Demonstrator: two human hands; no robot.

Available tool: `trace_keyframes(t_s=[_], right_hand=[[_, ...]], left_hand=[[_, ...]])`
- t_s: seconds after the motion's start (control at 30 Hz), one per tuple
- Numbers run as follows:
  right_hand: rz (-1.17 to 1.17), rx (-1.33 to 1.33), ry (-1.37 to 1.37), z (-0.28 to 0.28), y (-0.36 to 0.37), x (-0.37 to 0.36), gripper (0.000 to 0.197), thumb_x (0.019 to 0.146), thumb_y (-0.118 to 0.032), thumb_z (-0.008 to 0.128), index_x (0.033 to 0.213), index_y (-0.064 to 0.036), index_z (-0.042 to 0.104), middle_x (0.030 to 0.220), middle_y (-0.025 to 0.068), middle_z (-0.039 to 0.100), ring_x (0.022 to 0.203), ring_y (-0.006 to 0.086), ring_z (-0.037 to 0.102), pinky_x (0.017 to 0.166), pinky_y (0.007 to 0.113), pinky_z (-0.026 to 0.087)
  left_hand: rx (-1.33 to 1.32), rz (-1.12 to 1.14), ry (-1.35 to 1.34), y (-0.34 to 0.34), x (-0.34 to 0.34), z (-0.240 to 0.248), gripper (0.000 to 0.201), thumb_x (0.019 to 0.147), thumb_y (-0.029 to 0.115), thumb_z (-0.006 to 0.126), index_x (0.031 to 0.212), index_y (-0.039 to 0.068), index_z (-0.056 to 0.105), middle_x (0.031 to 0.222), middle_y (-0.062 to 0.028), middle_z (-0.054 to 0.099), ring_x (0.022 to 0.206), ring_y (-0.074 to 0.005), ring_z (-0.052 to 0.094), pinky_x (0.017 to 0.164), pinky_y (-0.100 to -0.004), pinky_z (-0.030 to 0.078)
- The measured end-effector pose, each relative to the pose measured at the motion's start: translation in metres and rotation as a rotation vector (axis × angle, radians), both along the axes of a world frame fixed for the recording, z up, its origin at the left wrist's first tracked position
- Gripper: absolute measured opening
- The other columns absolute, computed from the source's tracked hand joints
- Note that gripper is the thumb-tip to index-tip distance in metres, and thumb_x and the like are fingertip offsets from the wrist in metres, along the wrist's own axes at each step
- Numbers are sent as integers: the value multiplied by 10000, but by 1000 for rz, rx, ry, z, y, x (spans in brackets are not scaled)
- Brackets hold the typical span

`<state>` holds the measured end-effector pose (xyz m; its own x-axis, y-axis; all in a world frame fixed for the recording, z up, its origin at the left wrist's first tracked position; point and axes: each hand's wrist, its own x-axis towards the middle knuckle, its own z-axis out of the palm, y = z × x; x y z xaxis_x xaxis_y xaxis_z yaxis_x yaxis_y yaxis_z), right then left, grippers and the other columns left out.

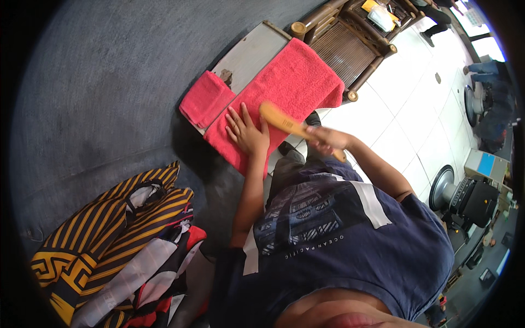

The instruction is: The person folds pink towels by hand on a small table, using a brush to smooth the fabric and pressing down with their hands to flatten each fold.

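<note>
A large red towel (pixel 298 68) lies spread over a worn pale tabletop (pixel 254 49), hanging past its edges. My left hand (pixel 250 133) rests flat on the towel's near part, fingers spread. My right hand (pixel 330 140) is closed round the handle of a yellowish wooden brush (pixel 281 118). The brush's broad, rounded head is over the towel, just right of my left fingertips, and slightly blurred. Its underside is hidden, so I cannot tell whether it touches the cloth. A smaller folded red towel (pixel 206 99) sits at the table's left corner.
A brown bamboo chair (pixel 347 46) stands beyond the table. Striped clothes (pixel 117 218) hang at the lower left, near the dark grey wall (pixel 109 82). White floor tiles (pixel 394 109) extend rightward toward black barber-type chairs (pixel 473 202) and other people.
</note>
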<state>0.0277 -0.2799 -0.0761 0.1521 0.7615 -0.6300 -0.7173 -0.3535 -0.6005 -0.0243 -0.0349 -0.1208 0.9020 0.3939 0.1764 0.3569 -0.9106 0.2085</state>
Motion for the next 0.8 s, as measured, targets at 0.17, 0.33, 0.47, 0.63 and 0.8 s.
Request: trace_keyframes(t_s=[0.17, 0.33, 0.47, 0.63, 0.8], right_hand=[[-273, -184, -351, -33, -25, 19, 581, 964, -593, 369, 718, -85, 504, 511, -27, 407, 405, 66, 404, 375, 222, 367], [-622, -343, -656, -9, -66, 67, 484, 981, -500, 434, 768, -70, 500, 556, -24, 442, 434, 86, 438, 382, 246, 382], [-565, -373, -762, 13, -79, 93, 385, 939, -408, 576, 997, -30, 537, 713, 26, 540, 593, 103, 515, 526, 270, 460], [-467, -527, -697, -17, -85, 126, 524, 966, -476, 486, 1117, 21, 555, 915, 66, 599, 862, 166, 549, 778, 317, 464], [-317, -499, -654, -29, -66, 139, 704, 985, -568, 312, 1243, 47, 538, 1208, 194, 584, 1108, 250, 553, 961, 343, 424]], left_hand=[[-6, 30, -5, 0, 3, -4, 657, 876, 402, 520, 1461, 156, 348, 1546, -191, 208, 1416, -376, 220, 1119, -542, 186], [1, 31, -30, 0, 3, -4, 641, 876, 397, 520, 1448, 147, 370, 1536, -193, 233, 1406, -377, 243, 1110, -547, 205], [28, 33, -11, -1, 4, -1, 639, 877, 396, 523, 1445, 146, 373, 1533, -192, 242, 1405, -377, 247, 1108, -545, 209], [26, 33, -15, -3, 6, -2, 633, 873, 382, 539, 1437, 144, 382, 1532, -190, 247, 1401, -381, 254, 1106, -542, 207], [41, 37, 27, -3, 4, 1, 626, 873, 350, 538, 1435, 124, 380, 1528, -197, 253, 1396, -388, 260, 1107, -538, 208]])
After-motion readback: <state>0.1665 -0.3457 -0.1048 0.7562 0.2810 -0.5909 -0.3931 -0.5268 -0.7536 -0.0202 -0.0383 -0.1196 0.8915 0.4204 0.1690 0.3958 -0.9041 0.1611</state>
